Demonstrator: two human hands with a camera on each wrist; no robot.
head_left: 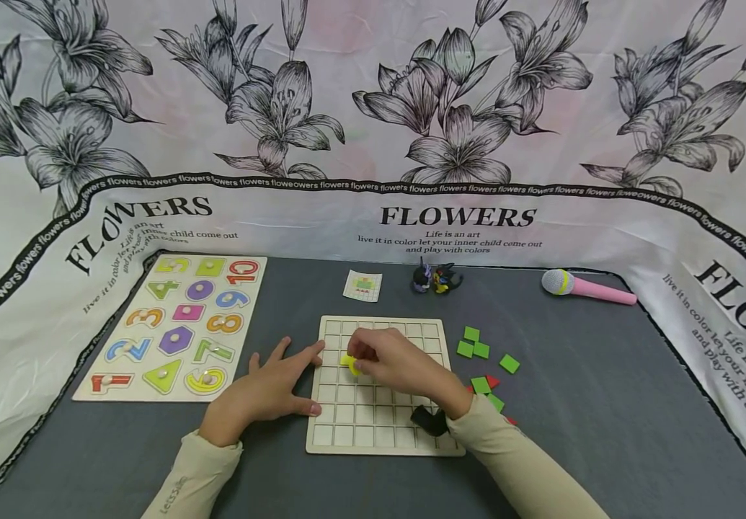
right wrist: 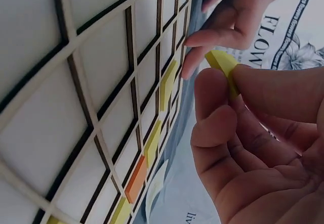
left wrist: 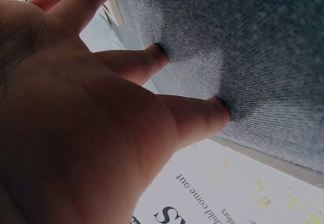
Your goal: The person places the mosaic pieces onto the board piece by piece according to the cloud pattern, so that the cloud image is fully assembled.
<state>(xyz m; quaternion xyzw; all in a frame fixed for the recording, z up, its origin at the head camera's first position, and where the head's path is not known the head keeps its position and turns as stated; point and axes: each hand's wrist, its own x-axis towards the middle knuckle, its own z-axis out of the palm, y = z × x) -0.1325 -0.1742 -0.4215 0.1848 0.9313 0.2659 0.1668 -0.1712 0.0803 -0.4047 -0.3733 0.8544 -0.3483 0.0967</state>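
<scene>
My right hand (head_left: pixel 398 364) is over the upper left part of a pale wooden grid board (head_left: pixel 347 435). Thumb and forefinger pinch a small yellow tile (right wrist: pixel 225 64), seen just off the grid in the right wrist view. Several yellow tiles (right wrist: pixel 167 87) and an orange tile (right wrist: pixel 135 179) sit in squares of the grid; in the head view the right hand hides most of them. My left hand (head_left: pixel 262 393) lies spread at the board's left edge, its thumb and a fingertip against that edge. Two other fingertips (left wrist: pixel 217 113) press on the grey tabletop.
Loose green tiles (head_left: pixel 509 363) and partly covered red pieces (head_left: pixel 492 381) lie right of the board. A number-and-shape puzzle (head_left: pixel 171 313) is at left. Behind stand a small patterned card (head_left: pixel 362 286), two dark figurines (head_left: pixel 445 280) and a pink toy microphone (head_left: pixel 596 290).
</scene>
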